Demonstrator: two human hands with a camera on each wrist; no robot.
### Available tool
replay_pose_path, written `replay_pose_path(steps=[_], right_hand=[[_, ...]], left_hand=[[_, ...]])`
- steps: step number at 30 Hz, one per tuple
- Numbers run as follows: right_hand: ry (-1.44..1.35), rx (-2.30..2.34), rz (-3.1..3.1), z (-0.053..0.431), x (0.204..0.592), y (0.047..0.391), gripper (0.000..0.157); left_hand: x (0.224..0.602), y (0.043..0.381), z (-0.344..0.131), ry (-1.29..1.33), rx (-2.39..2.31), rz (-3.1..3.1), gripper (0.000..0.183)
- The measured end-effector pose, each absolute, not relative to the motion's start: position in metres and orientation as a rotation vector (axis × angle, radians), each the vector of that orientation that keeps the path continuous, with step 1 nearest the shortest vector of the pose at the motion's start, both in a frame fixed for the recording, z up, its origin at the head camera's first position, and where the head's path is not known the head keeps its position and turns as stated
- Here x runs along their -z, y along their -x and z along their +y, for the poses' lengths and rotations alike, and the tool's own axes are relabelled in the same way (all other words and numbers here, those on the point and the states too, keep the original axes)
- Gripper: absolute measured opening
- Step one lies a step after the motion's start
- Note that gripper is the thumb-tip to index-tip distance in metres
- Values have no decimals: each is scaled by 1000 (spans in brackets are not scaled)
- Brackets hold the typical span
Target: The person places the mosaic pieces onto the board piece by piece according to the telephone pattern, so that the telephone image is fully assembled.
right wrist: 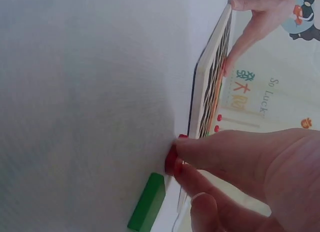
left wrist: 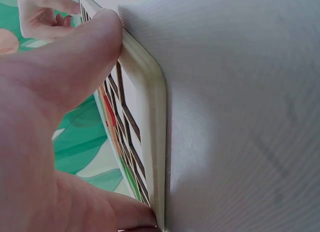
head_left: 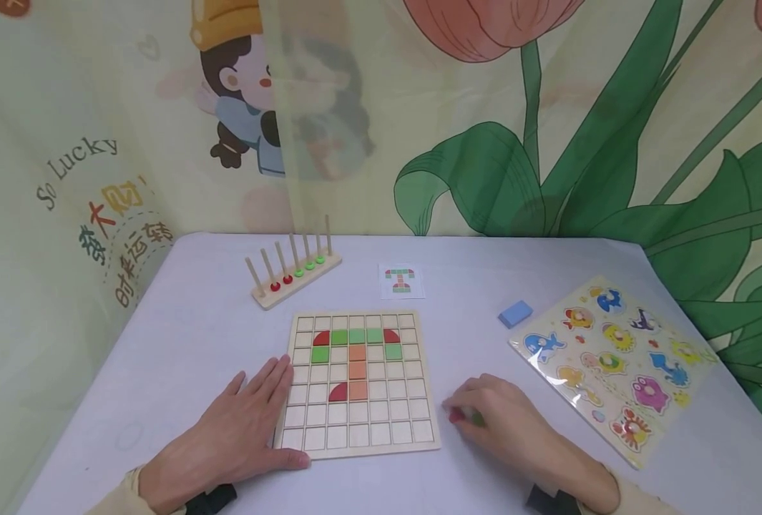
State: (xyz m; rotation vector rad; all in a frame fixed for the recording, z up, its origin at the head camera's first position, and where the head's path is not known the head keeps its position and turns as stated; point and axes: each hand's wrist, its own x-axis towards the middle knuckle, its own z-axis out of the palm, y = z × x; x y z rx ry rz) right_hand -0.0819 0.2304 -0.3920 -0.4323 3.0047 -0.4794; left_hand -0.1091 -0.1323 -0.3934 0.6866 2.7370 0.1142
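A wooden grid board (head_left: 329, 436) lies on the table, holding a T-shaped pattern of red, green and orange tiles. My left hand (head_left: 226, 429) rests along its left side, fingers flat at the edge and thumb at the near left corner. Just right of the board, my right hand (head_left: 506, 422) is low over the table. Its thumb and index finger pinch a red block (right wrist: 171, 161), seen in the right wrist view. A green block (right wrist: 148, 203) lies on the table close to the fingertips, partly hidden under the hand in the head view.
A small pattern card (head_left: 402, 281) lies beyond the board. Left of it stands a peg rack (head_left: 297, 282) with red and green rings. At the right are a blue block (head_left: 515, 314) and a sea-animal puzzle board (head_left: 612, 372). A printed curtain hangs behind the table.
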Motion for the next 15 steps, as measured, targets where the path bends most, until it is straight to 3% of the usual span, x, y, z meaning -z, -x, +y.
replay_pose_path(steps=[9,15], right_hand=[[306,450,2997,231,393,81,27],[451,430,3006,233,395,82,23]], left_hand=[[395,111,-131,-685,-100,2731,130],[395,111,-131,-684,-92,2734,130]])
